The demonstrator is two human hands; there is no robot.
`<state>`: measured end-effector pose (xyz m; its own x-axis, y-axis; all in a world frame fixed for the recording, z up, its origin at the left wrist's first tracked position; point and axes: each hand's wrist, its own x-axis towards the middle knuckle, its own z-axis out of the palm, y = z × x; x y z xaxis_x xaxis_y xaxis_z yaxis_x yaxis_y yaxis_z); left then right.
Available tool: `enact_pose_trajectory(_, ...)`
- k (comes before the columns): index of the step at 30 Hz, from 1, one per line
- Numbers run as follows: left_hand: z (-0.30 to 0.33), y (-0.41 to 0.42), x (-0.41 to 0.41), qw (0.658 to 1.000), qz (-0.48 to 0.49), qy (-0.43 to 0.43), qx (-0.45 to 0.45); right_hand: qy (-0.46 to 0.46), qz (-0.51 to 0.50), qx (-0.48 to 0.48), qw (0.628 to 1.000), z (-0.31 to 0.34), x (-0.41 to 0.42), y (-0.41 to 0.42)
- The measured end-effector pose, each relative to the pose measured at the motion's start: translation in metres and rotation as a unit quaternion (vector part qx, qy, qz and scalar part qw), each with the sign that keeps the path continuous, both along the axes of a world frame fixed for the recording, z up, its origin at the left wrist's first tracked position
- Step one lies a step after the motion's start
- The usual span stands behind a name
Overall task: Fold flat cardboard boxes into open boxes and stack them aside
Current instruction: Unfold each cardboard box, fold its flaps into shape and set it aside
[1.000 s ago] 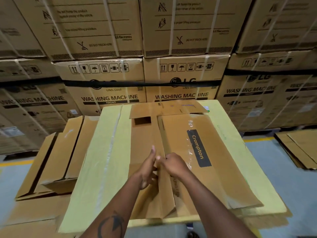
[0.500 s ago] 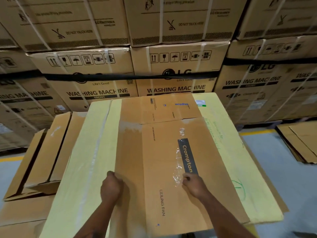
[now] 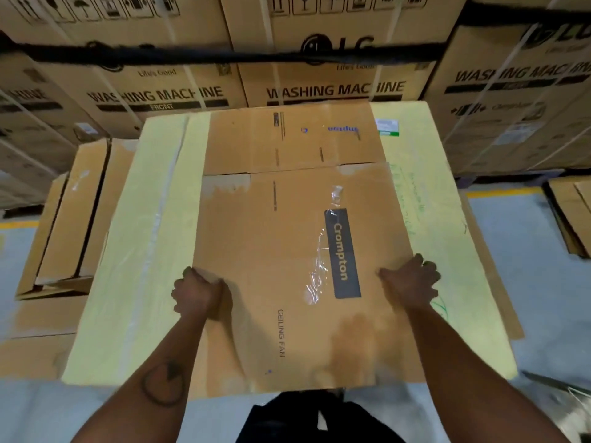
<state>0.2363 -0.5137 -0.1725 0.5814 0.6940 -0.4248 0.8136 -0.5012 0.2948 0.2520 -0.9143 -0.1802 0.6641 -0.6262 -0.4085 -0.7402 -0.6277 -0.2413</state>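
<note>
A flat brown Crompton ceiling-fan box (image 3: 281, 238) lies on a yellow-green cardboard sheet (image 3: 137, 266) in front of me. Loose clear tape sticks up beside its dark label. My left hand (image 3: 196, 292) grips the box's left edge with curled fingers. My right hand (image 3: 411, 281) holds the right edge, fingers wrapped over it. The box's far flaps lie flat toward the washing machine cartons.
Strapped LG washing machine cartons (image 3: 332, 59) form a wall right behind the work surface. Folded brown boxes (image 3: 73, 212) sit at the left. More flat cardboard (image 3: 572, 212) lies on the grey floor at the right.
The box was half open with both hands at its middle. It has been pressed flat, and my hands have spread apart to its left and right edges. The view has tilted down.
</note>
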Motion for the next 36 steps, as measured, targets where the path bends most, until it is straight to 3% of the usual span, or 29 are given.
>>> enact_pose_trajectory(3,0.010,-0.006,0.014,0.996,0.076,0.025,0.045,0.016,-0.011,0.016,1.000,0.000,0.001,-0.016)
enact_pose_trajectory(7,0.024,0.020,0.025,0.997,-0.060,-0.007,-0.040,-0.063,-0.066,0.243,0.966,0.015,-0.002,-0.041)
enact_pose_trajectory(9,0.036,0.019,0.030,0.995,-0.085,-0.031,-0.032,-0.084,-0.035,0.269,0.959,0.026,-0.003,-0.041)
enact_pose_trajectory(14,0.060,-0.051,0.022,0.987,-0.115,-0.112,0.004,-0.121,0.073,0.136,0.981,0.058,-0.007,-0.026)
enact_pose_trajectory(18,0.049,-0.148,0.007,0.977,-0.163,-0.131,-0.036,-0.123,0.075,-0.030,0.989,0.084,-0.012,-0.069)
enact_pose_trajectory(23,0.042,-0.291,-0.004,0.966,-0.186,-0.152,-0.091,-0.104,0.069,-0.113,0.986,0.100,-0.021,-0.184)
enact_pose_trajectory(28,0.044,-0.455,0.007,0.944,-0.209,-0.195,-0.163,-0.118,-0.010,-0.145,0.982,0.106,-0.031,-0.330)
enact_pose_trajectory(36,0.028,-0.653,0.037,0.928,-0.238,-0.184,-0.220,-0.110,-0.082,-0.209,0.968,0.103,-0.013,-0.524)
